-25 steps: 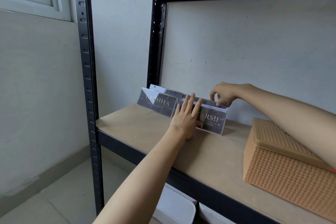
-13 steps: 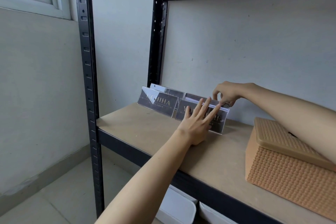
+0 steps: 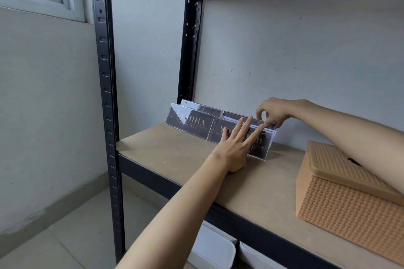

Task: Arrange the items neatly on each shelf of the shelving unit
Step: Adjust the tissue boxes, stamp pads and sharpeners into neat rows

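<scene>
Left hand [image 3: 235, 148] lies flat, fingers straight and spread, against front nameplate [image 3: 260, 146] on shelf [image 3: 175, 150]. Right hand [image 3: 273, 112] pinches the nameplate's top edge.

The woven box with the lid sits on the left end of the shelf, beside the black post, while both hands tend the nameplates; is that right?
Not quite: the head view shows the woven box at the right end of the shelf, away from the black post. The left hand and right hand do tend the nameplates.

Matt board, black metal, glossy clear plastic

The shelf [image 3: 175, 150] is matt brown fibreboard on black painted metal posts [image 3: 105, 94]; the name plates [image 3: 189, 121] are glossy clear plastic; at 4 o'clock, the box [image 3: 349, 209] is woven-textured matt plastic.
</scene>
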`<state>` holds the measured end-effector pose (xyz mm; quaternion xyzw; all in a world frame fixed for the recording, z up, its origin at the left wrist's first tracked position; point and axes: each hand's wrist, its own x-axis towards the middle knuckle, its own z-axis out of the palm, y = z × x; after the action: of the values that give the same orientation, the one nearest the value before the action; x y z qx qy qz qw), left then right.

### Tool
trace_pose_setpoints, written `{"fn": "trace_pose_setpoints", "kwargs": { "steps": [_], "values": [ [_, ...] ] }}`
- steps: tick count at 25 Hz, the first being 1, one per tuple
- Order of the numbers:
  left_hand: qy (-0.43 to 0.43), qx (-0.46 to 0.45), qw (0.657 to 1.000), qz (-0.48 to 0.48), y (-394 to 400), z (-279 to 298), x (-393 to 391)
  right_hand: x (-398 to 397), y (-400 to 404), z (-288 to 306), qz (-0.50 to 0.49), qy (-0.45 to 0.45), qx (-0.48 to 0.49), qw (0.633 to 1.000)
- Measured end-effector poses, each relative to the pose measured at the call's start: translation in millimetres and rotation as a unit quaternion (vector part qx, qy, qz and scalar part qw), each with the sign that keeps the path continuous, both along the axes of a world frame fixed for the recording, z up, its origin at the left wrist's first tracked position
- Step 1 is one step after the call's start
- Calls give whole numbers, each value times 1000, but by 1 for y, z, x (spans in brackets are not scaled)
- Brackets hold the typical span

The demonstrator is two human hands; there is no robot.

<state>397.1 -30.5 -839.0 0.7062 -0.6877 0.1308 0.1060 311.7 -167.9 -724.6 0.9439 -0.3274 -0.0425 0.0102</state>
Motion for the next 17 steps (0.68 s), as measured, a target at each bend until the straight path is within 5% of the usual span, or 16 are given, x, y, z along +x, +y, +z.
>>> {"fn": "trace_pose_setpoints", "kwargs": {
  "steps": [17],
  "values": [
    [-2, 8, 1000, 0, 4, 4, -6, 2, 0, 1, 1, 10, 6, 1000]
  ]
}}
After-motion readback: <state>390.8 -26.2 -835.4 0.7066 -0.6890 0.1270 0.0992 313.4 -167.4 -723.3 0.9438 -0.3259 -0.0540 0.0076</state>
